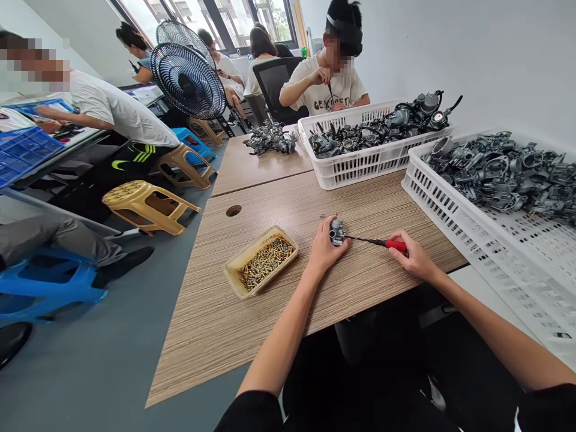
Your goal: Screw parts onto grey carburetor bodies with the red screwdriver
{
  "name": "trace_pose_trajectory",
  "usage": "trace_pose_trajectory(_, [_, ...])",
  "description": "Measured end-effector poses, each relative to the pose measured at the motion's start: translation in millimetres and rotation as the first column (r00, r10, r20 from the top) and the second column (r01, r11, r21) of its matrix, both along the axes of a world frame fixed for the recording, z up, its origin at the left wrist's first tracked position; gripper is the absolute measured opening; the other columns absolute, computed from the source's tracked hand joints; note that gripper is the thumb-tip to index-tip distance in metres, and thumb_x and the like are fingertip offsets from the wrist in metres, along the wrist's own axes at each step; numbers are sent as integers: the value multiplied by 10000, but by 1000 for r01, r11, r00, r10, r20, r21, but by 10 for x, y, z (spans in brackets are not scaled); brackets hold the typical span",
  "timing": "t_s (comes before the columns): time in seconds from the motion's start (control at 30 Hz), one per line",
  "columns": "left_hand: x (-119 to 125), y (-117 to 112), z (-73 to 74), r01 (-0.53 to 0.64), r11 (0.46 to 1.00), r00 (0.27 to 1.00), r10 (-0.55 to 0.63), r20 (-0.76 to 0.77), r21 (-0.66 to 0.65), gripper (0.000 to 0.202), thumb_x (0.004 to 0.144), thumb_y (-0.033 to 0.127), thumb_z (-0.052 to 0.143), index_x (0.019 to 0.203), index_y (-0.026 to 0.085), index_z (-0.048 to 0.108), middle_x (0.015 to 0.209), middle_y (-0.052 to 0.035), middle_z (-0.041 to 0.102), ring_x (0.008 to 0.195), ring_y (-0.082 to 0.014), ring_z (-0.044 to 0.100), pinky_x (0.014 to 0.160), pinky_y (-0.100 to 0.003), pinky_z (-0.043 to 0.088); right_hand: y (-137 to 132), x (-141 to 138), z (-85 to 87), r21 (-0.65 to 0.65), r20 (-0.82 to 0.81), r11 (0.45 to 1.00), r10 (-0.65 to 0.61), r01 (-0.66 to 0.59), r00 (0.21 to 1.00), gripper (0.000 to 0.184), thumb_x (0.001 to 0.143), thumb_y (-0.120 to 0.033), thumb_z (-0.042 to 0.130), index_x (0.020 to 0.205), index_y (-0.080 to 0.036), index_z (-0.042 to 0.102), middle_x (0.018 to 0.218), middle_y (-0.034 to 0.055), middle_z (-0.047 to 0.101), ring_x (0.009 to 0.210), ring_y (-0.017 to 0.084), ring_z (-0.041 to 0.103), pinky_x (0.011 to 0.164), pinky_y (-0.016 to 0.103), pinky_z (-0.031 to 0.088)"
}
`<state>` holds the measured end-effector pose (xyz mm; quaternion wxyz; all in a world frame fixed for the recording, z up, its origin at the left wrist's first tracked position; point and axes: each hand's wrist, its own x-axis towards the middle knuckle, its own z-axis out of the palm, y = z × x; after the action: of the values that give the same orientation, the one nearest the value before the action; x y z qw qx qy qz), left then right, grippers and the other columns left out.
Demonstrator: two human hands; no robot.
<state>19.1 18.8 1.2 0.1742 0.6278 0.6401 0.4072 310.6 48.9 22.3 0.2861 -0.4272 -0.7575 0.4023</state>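
Observation:
A small grey metal carburetor [337, 231] rests on the wood-grain table, and the fingers of my left hand [324, 247] are wrapped round it. My right hand [413, 257] grips the red handle of a screwdriver [382, 242]. The screwdriver's dark shaft lies nearly level and its tip meets the carburetor's right side; the exact contact is too small to make out. To the left of my left hand stands a cream plastic tub [230, 277] holding many small brass and silver screw-like pieces [270, 261]. A few tiny metal bits [328, 215] lie just beyond the carburetor.
A white crate [360, 171] of carburetors stands at the table's far side, and another white crate [477, 228] is at the right. More carburetors [271, 139] are heaped at the back left. Across the table a person [333, 78] holds a screwdriver. Stools [144, 201] stand left.

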Motion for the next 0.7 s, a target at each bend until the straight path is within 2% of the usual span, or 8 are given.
trace_pose_trajectory(0.27, [-3, 6, -5, 0, 1000, 1000, 0, 11, 13, 718, 841, 306, 770, 1491, 259, 468, 1434, -126, 615, 1339, -307, 621, 1148, -482, 529, 9, -9, -39, -23, -4, 999, -24, 24, 1000, 302, 1010, -525, 581, 885, -262, 500, 674, -41, 458, 569, 174, 473, 541, 312, 400])
trace_pose_trajectory(0.47, [-3, 8, -22, 3, 1000, 1000, -3, 15, 16, 731, 842, 301, 768, 1503, 264, 459, 1448, -127, 607, 1351, -307, 616, 1152, -482, 528, -4, -8, 11, 29, 13, 999, 22, -22, 1000, 272, 976, -514, 626, 1014, -254, 556, 676, -44, 520, 577, 173, 464, 588, 317, 388])
trace_pose_trajectory(0.7, [-8, 10, -34, 3, 1000, 1000, -3, 10, 17, 728, 845, 320, 766, 1502, 259, 457, 1446, -133, 608, 1338, -310, 622, 1140, -487, 537, 1, -21, 7, 2, 9, 1000, -9, 9, 1000, 282, 988, -516, 604, 907, -261, 514, 644, -43, 485, 581, 179, 463, 581, 314, 377])
